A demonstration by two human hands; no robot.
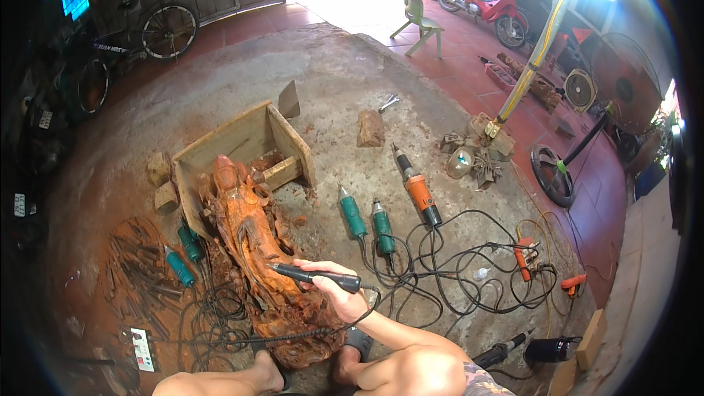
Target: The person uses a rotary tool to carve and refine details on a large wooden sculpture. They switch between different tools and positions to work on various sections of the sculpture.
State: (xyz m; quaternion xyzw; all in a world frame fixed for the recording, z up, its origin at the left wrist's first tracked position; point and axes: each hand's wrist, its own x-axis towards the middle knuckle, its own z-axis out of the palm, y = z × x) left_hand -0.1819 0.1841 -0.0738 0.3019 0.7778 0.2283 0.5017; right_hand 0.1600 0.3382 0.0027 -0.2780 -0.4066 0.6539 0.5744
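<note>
In my right hand [339, 295] is a black pen-shaped rotary carving tool [323, 276], my fingers wrapped round its barrel. Its tip points left and meets, or nearly meets, the middle of a reddish-orange wood carving [253, 233]. A corded black lead runs from the tool's rear end and crosses the carving's lower part. The carving leans with its narrow top on the rim of a wooden box [290, 136], while its dark, gnarled base lies between my feet. My left hand is not in view.
Right of the carving lie two green power tools [351, 213], an orange grinder [419, 194] and tangled cables [440, 271]. Left are metal carving bits [143, 271], more green tools [179, 268] and a white control box [142, 350]. A wood block [370, 129] sits beyond.
</note>
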